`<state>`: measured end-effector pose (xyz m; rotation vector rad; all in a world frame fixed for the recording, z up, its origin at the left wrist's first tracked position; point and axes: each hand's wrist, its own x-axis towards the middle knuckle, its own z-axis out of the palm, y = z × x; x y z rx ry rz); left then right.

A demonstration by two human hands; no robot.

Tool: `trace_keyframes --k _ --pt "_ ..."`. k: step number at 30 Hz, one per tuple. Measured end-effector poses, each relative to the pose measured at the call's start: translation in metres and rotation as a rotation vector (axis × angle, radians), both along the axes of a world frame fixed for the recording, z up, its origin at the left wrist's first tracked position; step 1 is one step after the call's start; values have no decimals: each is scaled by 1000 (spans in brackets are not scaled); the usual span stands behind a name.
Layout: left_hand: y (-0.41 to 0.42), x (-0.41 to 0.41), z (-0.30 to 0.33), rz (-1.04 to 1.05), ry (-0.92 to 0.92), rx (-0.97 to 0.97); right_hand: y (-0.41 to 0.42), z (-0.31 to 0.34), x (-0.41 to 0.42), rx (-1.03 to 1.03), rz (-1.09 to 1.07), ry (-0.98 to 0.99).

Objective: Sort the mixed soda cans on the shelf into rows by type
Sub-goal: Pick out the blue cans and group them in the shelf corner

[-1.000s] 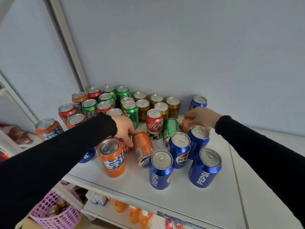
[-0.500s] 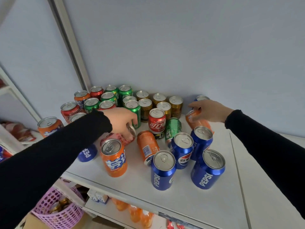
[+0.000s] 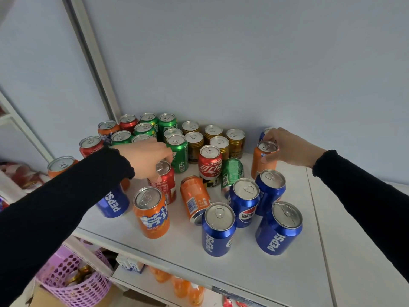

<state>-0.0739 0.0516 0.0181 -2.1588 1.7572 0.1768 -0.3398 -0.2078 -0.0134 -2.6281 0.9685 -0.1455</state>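
The shelf (image 3: 254,262) is a smooth, matt white board. On it the blue Pepsi cans (image 3: 218,231) are glossy painted metal with bare brushed-silver lids; the gold cans (image 3: 235,142) at twelve o'clock gleam likewise (a brassier sheen). The sleeves (image 3: 55,207) are matt black knit cloth. At seven o'clock, the pink basket (image 3: 73,278) looks like perforated, faintly shiny plastic.
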Motion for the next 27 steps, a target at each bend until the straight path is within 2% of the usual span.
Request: trace_keyframes --k 8,11,14,17,21,24,27 --pt "-9 -17 11 27 -28 86 3 23 0 -85 20 238" --pt "-17 -26 10 3 -31 63 10 33 5 -91 29 186" --pt "-29 -41 4 11 -8 137 31 39 24 -55 155 142" --pt "-42 -52 -6 62 -7 236 42 29 47 -17 266 354" --pt "-50 -55 -17 152 36 299 45 18 65 -64 259 586" --pt "-53 -58 -16 185 112 305 46 13 73 -40 273 654" --pt "-54 -57 -16 161 164 251 44 10 73 31 273 605"
